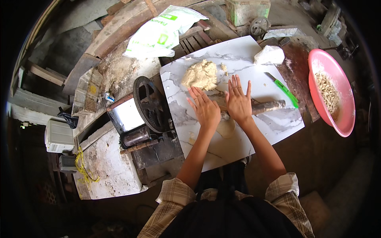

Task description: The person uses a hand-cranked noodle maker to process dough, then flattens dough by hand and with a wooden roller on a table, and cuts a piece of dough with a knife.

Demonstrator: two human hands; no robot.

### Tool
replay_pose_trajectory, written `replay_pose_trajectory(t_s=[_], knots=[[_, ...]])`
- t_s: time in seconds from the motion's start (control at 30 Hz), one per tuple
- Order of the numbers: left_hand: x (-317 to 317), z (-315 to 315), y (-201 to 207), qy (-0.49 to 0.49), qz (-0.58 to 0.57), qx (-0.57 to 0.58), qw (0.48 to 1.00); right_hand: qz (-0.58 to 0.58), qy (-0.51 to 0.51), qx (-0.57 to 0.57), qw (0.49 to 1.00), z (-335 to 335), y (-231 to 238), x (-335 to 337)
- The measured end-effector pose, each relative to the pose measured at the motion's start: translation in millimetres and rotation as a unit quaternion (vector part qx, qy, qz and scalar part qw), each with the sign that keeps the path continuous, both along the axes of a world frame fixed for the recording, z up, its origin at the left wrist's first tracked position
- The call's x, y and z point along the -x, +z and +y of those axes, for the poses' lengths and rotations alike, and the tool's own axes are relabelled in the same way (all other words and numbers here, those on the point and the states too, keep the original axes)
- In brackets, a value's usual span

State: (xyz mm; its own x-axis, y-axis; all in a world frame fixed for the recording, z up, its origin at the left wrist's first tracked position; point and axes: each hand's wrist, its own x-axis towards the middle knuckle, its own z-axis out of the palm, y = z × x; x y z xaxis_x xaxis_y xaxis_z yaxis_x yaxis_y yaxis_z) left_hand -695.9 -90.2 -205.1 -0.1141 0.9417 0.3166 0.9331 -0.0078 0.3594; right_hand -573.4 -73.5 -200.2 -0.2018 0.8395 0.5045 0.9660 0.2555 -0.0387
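Note:
Both my hands lie flat across a rolling pin (268, 106), fingers stretched forward. My left hand (205, 109) is open over its left part, fingertips close to a large lump of pale dough (199, 75). Beside it on the right, my right hand (239, 102) is open too, its palm on the pin. A thin flattened piece of dough (226, 129) shows between my forearms, partly hidden by the pin and hands. Beyond my right fingertips sits a small dough scrap (224, 69). A knife with a green handle (287, 93) rests on the board's right side.
The marbled board (274, 129) carries a white plastic bag (270, 55) at its far right. A pink basin (351, 119) with floury strips stands right. Left is a machine with a dark handwheel (149, 104); behind it lies a white-green sack (162, 33).

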Motion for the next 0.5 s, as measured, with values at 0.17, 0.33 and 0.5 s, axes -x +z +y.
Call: replay_pose_trajectory(t_s=[0.17, 0.33, 0.5], knots=[[-7.4, -51.6, -5.3, -0.017, -0.001, -0.025, 1.0, 0.048, 0.03, 0.076, 0.996, -51.9, -6.4, -9.1], [-11.7, -118.1, 2.8, -0.041, 0.024, 0.026, 0.999, 0.083, 0.081, 0.084, 0.99, -110.2, -12.8, -19.9], [-15.3, -81.2, -6.0, 0.0, 0.015, -0.037, 0.999, 0.035, 0.126, 0.065, 0.989, -62.0, -8.5, -18.2]])
